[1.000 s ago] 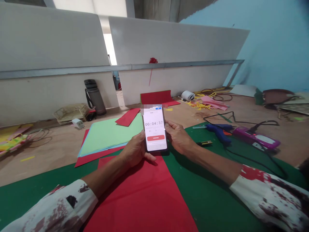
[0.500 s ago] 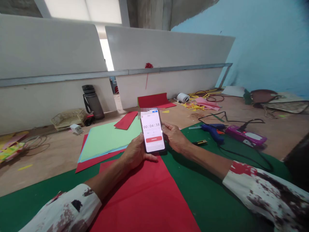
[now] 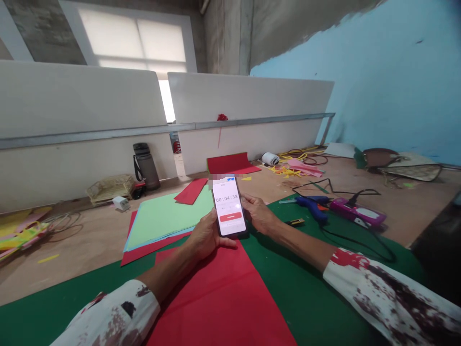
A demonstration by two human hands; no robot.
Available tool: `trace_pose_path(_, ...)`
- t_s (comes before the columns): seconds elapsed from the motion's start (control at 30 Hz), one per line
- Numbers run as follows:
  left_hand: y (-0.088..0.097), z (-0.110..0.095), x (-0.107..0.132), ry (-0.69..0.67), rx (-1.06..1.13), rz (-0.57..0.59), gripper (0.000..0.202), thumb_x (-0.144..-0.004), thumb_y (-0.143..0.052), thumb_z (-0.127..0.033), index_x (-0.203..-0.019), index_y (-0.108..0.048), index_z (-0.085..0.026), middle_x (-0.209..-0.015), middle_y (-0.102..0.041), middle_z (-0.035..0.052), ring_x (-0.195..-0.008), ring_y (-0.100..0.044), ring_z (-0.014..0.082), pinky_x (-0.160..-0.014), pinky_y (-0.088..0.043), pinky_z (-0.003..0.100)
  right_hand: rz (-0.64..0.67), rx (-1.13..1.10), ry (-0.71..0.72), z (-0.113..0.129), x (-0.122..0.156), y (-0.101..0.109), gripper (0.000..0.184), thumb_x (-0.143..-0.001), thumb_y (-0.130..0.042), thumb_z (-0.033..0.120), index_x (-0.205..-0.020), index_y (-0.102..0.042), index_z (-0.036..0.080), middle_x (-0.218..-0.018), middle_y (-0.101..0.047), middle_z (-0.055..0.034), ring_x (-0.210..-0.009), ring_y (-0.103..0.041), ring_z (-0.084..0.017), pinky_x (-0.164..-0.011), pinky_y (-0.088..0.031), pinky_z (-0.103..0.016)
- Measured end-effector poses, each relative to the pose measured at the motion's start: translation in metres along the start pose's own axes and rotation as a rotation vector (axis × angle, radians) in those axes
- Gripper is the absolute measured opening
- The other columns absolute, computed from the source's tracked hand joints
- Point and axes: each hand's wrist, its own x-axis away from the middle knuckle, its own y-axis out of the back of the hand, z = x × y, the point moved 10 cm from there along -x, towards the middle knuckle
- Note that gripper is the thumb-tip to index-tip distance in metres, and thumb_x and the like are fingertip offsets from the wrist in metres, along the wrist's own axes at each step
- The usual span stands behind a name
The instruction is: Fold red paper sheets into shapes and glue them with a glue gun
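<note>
A smartphone is held upright, tilted toward me, its lit screen showing 00:04:38 and a red button. My left hand grips its left edge, with one finger stretched out beneath the bottom. On the phone's right edge, my right hand is closed with the thumb in front; its other fingers are partly hidden. Under my wrists lies a large red sheet on a green mat. Light green paper is stacked over blue and red sheets to the left, with a small red piece on top.
Right of my hands lie a utility knife, a blue glue gun and a purple power strip with black cords. A dark bottle, a woven miniature sofa and a white plug adapter stand at the back left. White panels rise behind.
The camera view has tilted up, so the scene sits lower in the picture. Both hands keep the phone in the same hold, and its display still reads 00:04:38.
</note>
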Motion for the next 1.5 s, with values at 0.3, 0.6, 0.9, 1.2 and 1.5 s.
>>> trace_pose_path(0.3,0.002,0.003,-0.002,0.04,0.002,-0.001,0.043,-0.09,-0.049,-0.045,-0.124,-0.051,-0.017,-0.12,-0.059,0.0176,-0.096,-0.063,0.0319,-0.057,-0.06,0.039,-0.023,-0.007,0.001,-0.007,-0.005,0.008,0.039,-0.062,-0.077,0.041,-0.094,-0.07,0.019,-0.087,-0.075,-0.0055,-0.075,-0.068,-0.02,-0.072,-0.052,-0.034)
trace_pose_path(0.6,0.007,0.004,-0.003,0.056,0.017,-0.018,0.044,-0.093,-0.044,-0.04,-0.131,-0.046,-0.019,-0.128,-0.054,0.018,-0.096,-0.063,0.0322,-0.056,-0.06,0.041,-0.034,-0.026,-0.02,-0.011,-0.006,0.01,0.032,-0.066,-0.074,0.036,-0.093,-0.07,0.02,-0.089,-0.074,-0.0054,-0.084,-0.068,-0.021,-0.074,-0.052,-0.036)
trace_pose_path(0.9,0.004,0.003,-0.002,0.065,0.003,0.01,0.041,-0.096,-0.037,-0.039,-0.129,-0.047,-0.018,-0.127,-0.053,0.0183,-0.095,-0.064,0.0331,-0.057,-0.06,0.044,-0.054,-0.008,-0.035,-0.01,-0.002,0.011,0.023,-0.073,-0.07,0.03,-0.095,-0.07,0.022,-0.092,-0.074,-0.005,-0.088,-0.067,-0.023,-0.074,-0.054,-0.039)
trace_pose_path(1.2,0.007,0.004,-0.003,0.059,-0.006,0.018,0.039,-0.094,-0.043,-0.038,-0.128,-0.048,-0.02,-0.124,-0.056,0.0167,-0.098,-0.062,0.0339,-0.058,-0.061,0.044,-0.075,-0.052,-0.06,-0.013,-0.002,0.012,0.02,-0.078,-0.066,0.023,-0.097,-0.069,0.02,-0.09,-0.074,-0.0044,-0.086,-0.068,-0.021,-0.073,-0.055,-0.036)
trace_pose_path(1.5,0.004,0.002,-0.002,0.06,-0.009,0.013,0.039,-0.095,-0.041,-0.036,-0.128,-0.049,-0.019,-0.124,-0.056,0.0167,-0.098,-0.062,0.0339,-0.056,-0.061,0.044,-0.076,0.0,-0.078,-0.012,0.001,0.011,0.022,-0.08,-0.064,0.026,-0.1,-0.068,0.02,-0.093,-0.074,-0.0051,-0.083,-0.068,-0.021,-0.068,-0.056,-0.035)
